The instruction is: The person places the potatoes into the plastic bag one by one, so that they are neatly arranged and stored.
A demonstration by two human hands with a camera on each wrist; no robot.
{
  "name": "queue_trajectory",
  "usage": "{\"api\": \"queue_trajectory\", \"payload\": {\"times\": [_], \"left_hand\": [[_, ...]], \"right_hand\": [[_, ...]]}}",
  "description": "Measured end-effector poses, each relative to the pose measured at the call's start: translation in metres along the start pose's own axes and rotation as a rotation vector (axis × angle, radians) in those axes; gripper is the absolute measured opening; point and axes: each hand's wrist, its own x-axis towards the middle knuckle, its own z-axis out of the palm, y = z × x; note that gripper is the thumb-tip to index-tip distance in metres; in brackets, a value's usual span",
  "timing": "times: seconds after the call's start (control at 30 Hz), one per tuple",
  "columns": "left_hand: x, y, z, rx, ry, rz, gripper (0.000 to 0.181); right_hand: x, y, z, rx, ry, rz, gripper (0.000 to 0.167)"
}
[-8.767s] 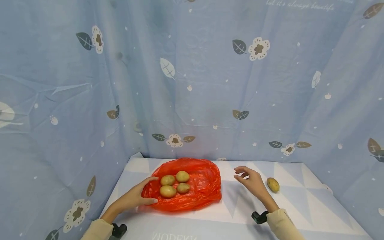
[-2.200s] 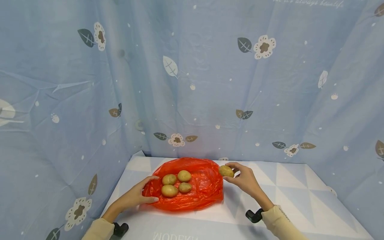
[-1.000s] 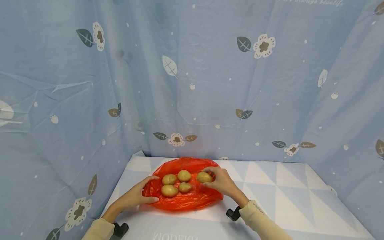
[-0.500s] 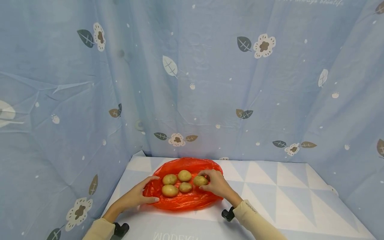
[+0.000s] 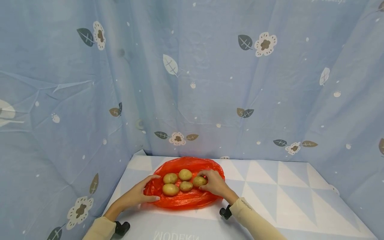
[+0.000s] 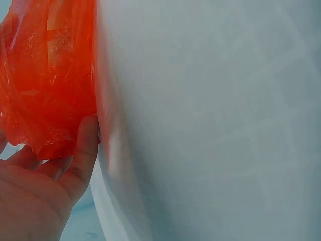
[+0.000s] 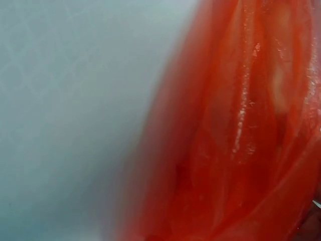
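Note:
A red plastic bag [image 5: 210, 196] lies spread on the table with several potatoes [image 5: 170, 190] in it. My left hand [image 5: 136, 195] holds the bag's left end, thumb at the near side and fingers at the far side. In the left wrist view, the thumb and fingers of that left hand [image 6: 45, 191] curl round the red plastic. My right hand [image 5: 214, 182] reaches into the bag's right part and grips a potato [image 5: 199, 181] between thumb and fingers, close to the others. The right wrist view has mostly the bag's red side [image 7: 241, 150], which hides that potato.
A white and pale blue cloth with triangles covers the table [image 5: 288, 193]. Blue patterned curtain [image 5: 210, 83] hangs behind it and along both sides. Each wrist wears a black strap-on device, the right one [image 5: 225, 212] beside the bag's near right edge.
My right hand took a potato from the right of the table, carried it left over the bag and set it in beside the other potatoes. My left hand has stayed at the bag's left end.

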Motion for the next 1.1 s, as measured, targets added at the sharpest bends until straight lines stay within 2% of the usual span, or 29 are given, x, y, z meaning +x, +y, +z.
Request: {"api": "queue_trajectory", "payload": {"times": [0.57, 0.7, 0.93, 1.1], "left_hand": [[-0.002, 0.001, 0.001, 0.02, 0.011, -0.015, 0.079], [-0.002, 0.002, 0.001, 0.026, 0.019, -0.029, 0.079], [0.0, 0.003, -0.002, 0.053, 0.033, -0.04, 0.079], [0.0, 0.007, -0.008, 0.103, 0.047, 0.005, 0.078]], "right_hand": [[-0.002, 0.0, 0.002, -0.009, -0.038, 0.018, 0.042], [-0.004, 0.002, 0.001, 0.007, -0.041, 0.048, 0.042], [-0.008, 0.002, -0.011, 0.106, 0.023, 0.028, 0.04], [-0.016, 0.0, -0.026, 0.153, 0.086, -0.005, 0.036]]}}
